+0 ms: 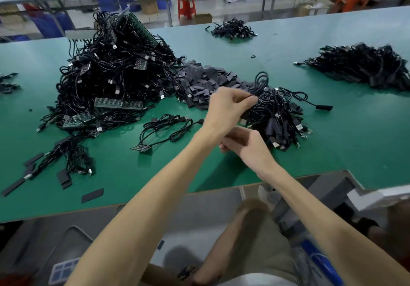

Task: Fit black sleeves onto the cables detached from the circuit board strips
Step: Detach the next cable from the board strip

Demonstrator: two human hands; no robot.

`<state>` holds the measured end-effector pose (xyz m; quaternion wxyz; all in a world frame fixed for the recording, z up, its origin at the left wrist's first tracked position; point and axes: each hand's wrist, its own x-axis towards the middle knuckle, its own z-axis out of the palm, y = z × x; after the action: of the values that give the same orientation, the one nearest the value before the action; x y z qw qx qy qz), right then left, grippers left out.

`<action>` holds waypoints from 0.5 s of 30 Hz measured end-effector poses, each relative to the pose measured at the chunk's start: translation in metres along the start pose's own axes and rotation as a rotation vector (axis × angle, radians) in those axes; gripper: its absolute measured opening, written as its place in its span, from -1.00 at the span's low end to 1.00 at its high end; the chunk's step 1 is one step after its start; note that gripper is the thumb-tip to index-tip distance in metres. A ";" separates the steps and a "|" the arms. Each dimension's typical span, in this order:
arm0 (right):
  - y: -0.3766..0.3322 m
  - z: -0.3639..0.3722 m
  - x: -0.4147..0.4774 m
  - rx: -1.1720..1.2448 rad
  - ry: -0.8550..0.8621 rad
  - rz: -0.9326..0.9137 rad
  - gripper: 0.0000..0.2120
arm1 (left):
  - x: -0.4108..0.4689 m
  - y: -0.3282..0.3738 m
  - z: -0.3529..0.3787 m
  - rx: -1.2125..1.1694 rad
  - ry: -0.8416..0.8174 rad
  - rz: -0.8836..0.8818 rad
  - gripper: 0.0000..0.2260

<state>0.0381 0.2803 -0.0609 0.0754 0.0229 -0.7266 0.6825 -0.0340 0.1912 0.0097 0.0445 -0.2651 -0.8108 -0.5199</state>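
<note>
A black cable [261, 79] is pinched between the thumb and fingertips [249, 100] of the left hand [226, 108], with its loop raised just above those fingertips. The right hand [246, 143] is curled below the left wrist; whether anything is gripped in it cannot be told. A heap of sleeved cables [279, 119] is located just beyond the fingers. Loose black sleeves [204, 79] are piled behind the left knuckles. Circuit board strips [117, 103] are tangled with cables well left of the fingers, on the green table [332, 141]
</note>
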 end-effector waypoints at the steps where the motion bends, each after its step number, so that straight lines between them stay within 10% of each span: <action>1: -0.001 0.000 -0.001 -0.026 0.001 0.003 -0.87 | 0.007 0.004 0.009 -0.027 0.003 -0.022 -0.86; 15: -0.011 0.004 -0.002 -0.138 0.029 0.047 -0.60 | 0.028 -0.002 0.058 0.029 -0.187 -0.317 -0.73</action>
<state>0.0410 0.2751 -0.0507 0.0711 -0.0092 -0.7711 0.6327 -0.0469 0.2513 -0.0085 -0.1096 -0.1806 -0.8505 -0.4817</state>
